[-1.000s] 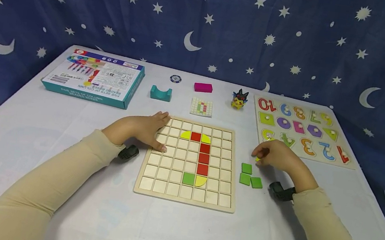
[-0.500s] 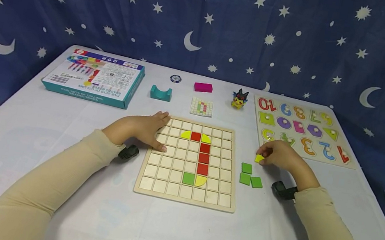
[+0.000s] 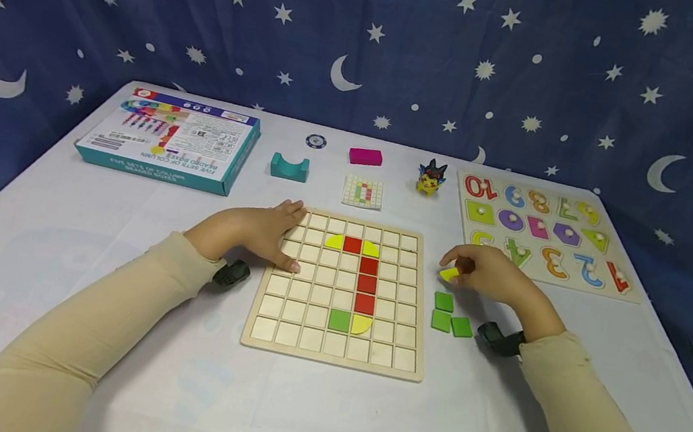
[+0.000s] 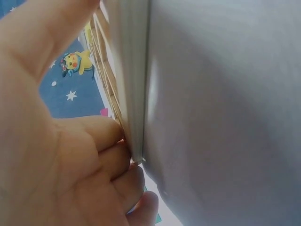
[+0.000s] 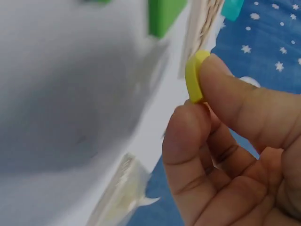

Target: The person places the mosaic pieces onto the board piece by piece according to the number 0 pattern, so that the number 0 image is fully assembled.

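Observation:
A wooden grid board (image 3: pixel 308 336) lies on the table, with several red squares (image 3: pixel 367 284), yellow quarter-round pieces (image 3: pixel 361 325) and one green square (image 3: pixel 340 320) in its cells. My left hand (image 3: pixel 257 231) rests on the board's left edge, thumb and fingers spread over the rim; the left wrist view shows its fingers against the board's side. Between thumb and fingertip, my right hand (image 3: pixel 489 272) pinches a yellow piece with a curved edge (image 5: pixel 193 77), held off the table to the right of the board. Three loose green squares (image 3: pixel 441 321) lie just below that hand.
A small pattern card (image 3: pixel 363 192) lies behind the board. Farther back are a teal arch block (image 3: pixel 289 168), a magenta block (image 3: pixel 365 157), a round chip (image 3: pixel 316 141) and a small figurine (image 3: pixel 430 178). A box (image 3: pixel 172 141) sits left, a number puzzle (image 3: pixel 545 234) right.
My right hand has lifted the yellow piece from beside the number puzzle and carried it left, toward the board. The left hand and the board stay put.

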Demonstrator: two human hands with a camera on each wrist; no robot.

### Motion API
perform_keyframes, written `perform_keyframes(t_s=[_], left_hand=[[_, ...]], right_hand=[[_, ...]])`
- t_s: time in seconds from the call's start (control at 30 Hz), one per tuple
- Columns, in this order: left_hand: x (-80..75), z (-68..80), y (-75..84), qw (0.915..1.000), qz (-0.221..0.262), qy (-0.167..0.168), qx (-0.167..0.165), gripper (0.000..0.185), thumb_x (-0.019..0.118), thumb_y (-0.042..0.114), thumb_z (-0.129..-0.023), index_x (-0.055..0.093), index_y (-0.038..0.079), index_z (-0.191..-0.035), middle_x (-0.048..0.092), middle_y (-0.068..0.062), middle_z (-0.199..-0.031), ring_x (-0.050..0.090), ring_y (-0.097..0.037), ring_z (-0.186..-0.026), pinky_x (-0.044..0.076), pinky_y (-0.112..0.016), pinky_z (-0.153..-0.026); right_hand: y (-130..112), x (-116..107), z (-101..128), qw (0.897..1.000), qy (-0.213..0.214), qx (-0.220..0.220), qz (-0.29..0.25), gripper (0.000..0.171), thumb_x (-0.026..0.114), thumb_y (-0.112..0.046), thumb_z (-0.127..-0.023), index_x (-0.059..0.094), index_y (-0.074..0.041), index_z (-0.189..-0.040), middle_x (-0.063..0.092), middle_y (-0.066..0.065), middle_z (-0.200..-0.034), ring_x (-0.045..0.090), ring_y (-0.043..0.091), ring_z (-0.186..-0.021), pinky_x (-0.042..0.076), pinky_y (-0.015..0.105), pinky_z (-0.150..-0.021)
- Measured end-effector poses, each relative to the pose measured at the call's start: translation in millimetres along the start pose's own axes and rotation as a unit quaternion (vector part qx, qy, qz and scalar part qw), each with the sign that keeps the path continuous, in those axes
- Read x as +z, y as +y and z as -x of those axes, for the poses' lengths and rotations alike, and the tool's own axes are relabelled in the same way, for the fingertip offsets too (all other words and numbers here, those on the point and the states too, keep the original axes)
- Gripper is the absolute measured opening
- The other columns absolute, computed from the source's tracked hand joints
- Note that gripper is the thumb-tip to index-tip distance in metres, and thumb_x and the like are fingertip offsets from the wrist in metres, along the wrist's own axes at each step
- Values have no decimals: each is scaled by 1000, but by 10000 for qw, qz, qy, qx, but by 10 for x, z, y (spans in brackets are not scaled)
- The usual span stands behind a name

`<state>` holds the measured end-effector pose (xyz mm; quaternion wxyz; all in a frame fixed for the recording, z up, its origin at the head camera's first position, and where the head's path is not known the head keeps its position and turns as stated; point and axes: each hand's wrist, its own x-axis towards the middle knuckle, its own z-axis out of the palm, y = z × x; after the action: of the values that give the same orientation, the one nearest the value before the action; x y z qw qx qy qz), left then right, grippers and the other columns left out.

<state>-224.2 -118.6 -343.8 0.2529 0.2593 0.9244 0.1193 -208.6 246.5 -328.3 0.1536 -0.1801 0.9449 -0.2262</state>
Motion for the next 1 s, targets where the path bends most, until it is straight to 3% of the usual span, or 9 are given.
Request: perform_keyframes(t_s=[0.13,0.37,0.8,1.0], left_hand=[[-3,7,2,10000,28,15,2,105,68,48,-78,7,-4,-146,0,-20,-154,-2,-35,-142,10,-49,-114],[0,-2,-5,10000,38,14,3,106,68,49,-78,7,-4,-146,-1,-20,-154,-3,-35,-142,9,-49,-114],[5,-11,-13,10000,28,-3,3,106,68,48,-78,6,-4,-146,-2,-20,-154,-3,-35,-141,9,-49,-114],[4,-12,-9,10000,19,-12,2,106,68,48,-78,6,-5,-146,-2,-21,-153,-3,-35,-141,9,-49,-114]], right_hand=[[-139,14,-42,9996,-193,-197,-44,31,55,4,-83,68,-6,-109,54,6,-81,45,19,-77,38,29,-65],[-382,105,-129,9961,-522,-708,-75,22,60,2,-85,70,-8,-102,58,5,-89,47,19,-80,42,29,-68],[-910,316,-282,9859,-1390,-890,-278,11,64,-3,-82,65,-9,-91,54,0,-74,49,13,-66,41,25,-61],[-1110,433,-364,9816,-1532,-1135,-112,9,65,-5,-82,66,-12,-87,58,-3,-75,50,12,-72,42,23,-64]])
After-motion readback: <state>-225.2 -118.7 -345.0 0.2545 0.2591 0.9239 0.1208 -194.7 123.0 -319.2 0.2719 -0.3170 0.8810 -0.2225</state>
